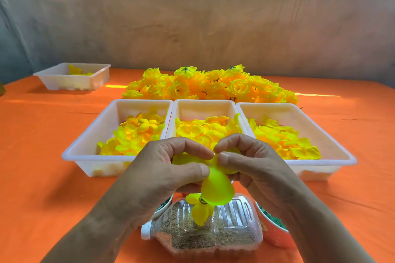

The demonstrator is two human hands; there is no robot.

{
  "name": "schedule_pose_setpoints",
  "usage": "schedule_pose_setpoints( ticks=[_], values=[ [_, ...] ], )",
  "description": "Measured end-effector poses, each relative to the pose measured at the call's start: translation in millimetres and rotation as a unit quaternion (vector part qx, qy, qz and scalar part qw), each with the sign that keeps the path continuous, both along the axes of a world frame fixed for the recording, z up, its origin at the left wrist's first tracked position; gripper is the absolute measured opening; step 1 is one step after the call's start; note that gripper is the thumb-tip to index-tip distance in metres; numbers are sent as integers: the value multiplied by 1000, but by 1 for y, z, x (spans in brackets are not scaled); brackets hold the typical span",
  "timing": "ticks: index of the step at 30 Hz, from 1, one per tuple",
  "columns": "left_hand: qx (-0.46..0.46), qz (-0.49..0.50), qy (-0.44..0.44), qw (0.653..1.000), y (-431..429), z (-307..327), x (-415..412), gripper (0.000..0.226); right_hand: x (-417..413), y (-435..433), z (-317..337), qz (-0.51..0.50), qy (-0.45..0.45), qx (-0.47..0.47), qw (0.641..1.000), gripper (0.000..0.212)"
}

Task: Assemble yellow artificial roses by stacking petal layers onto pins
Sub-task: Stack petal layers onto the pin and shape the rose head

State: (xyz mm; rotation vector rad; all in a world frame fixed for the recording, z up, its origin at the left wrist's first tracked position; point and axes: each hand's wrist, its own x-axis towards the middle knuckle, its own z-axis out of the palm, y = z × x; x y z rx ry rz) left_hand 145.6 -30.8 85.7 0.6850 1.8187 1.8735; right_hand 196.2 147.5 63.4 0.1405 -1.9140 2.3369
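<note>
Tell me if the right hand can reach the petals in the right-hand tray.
Probably yes: the tray lies open just beyond the right hand with nothing between, though it must first release the petal layer.

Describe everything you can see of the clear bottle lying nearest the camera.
The clear plastic bottle lies on its side on the orange cloth. Its white cap is on and points left. The walls are ribbed, with moulded panels, and brownish sand-like grain fills much of the inside. A yellow petal layer stands up from its upper side; what fixes it there is hidden. A bowl of green pieces sits close by its right end; whether they touch cannot be told.
</note>
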Motion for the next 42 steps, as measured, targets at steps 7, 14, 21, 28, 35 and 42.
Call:
schedule_pose_setpoints(
  ticks=[7, 14, 21, 28, 35, 42],
  values=[
    [-2, 1, -21, 1000, 2, -4, 5, 24, 4, -1, -7, 1, -6, -8, 1000, 11],
    [-21, 12, -30, 999, 3, -9, 4, 23, 4, -3, -12, -4, -31, -22, 999, 11],
    [-11, 15, -39, 999, 4, -7, 0, 23, 2, -4, -11, -3, -29, -25, 999, 11],
    [-22, 12, -40, 999, 4, -10, -2, 23, 1, -3, -17, 5, -39, -23, 999, 12],
    [-21, 8, -41, 999, 2, -12, -5, 24, 0, -4, -20, 9, -43, -21, 999, 13],
    [-23, 4, -41, 999, 0, -15, -8, 24, -1, -3, -21, 14, -41, -18, 999, 15]
  ],
)
